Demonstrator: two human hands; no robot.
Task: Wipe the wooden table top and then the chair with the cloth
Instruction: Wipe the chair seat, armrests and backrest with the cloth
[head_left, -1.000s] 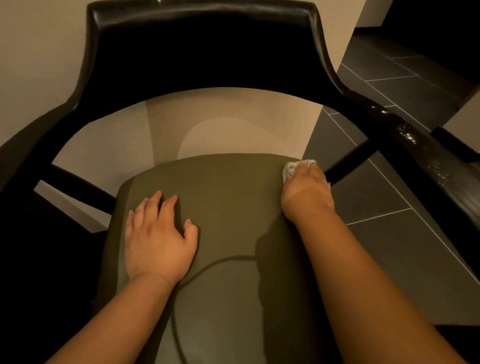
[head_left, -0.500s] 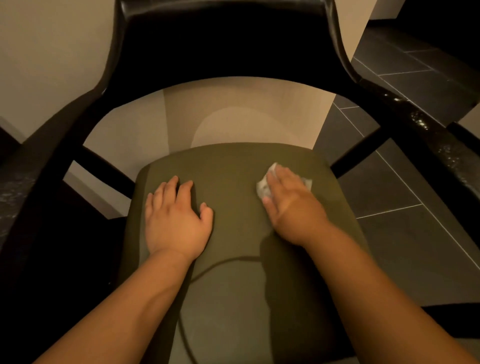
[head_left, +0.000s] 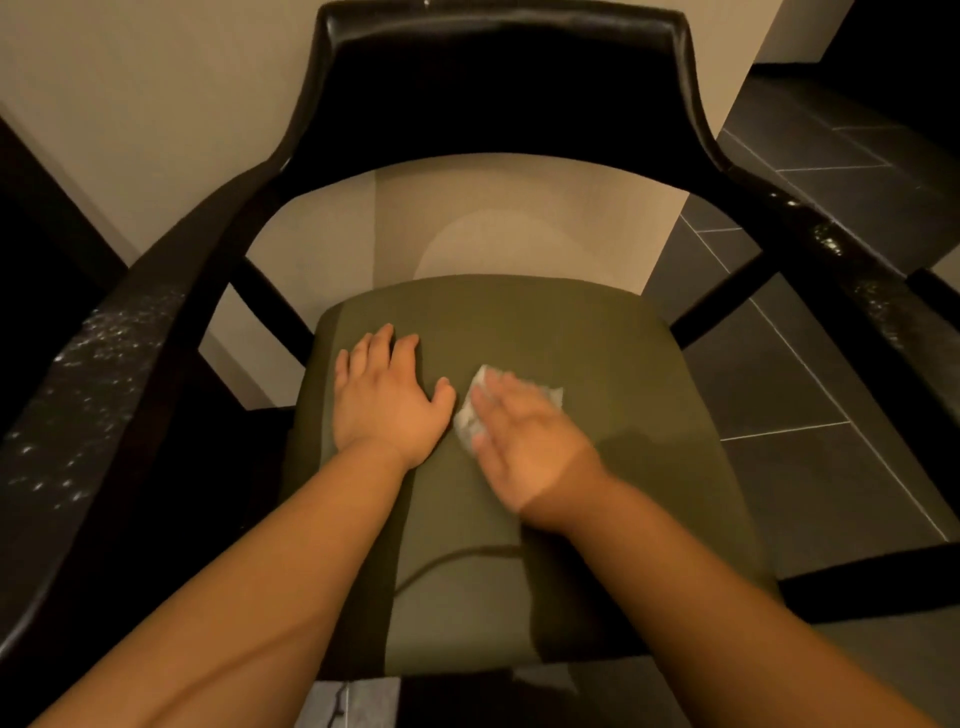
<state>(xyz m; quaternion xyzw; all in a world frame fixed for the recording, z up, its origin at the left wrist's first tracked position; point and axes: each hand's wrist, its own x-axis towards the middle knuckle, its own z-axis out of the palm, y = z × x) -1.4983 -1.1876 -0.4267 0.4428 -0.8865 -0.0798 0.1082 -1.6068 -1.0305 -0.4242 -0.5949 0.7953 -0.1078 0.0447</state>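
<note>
Right hand (head_left: 524, 441), fingers flat on the cloth (head_left: 466, 423), sweeps from the chair seat (head_left: 597, 338)'s far-right corner toward the flat, released left hand (head_left: 387, 400); seat wiping progresses.

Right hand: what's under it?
A crumpled white cloth, pressed by the flat fingers of the right hand onto the chair's olive seat cushion. Only the cloth's edges show past the fingers. Its middle and the cushion beneath are covered.
</note>
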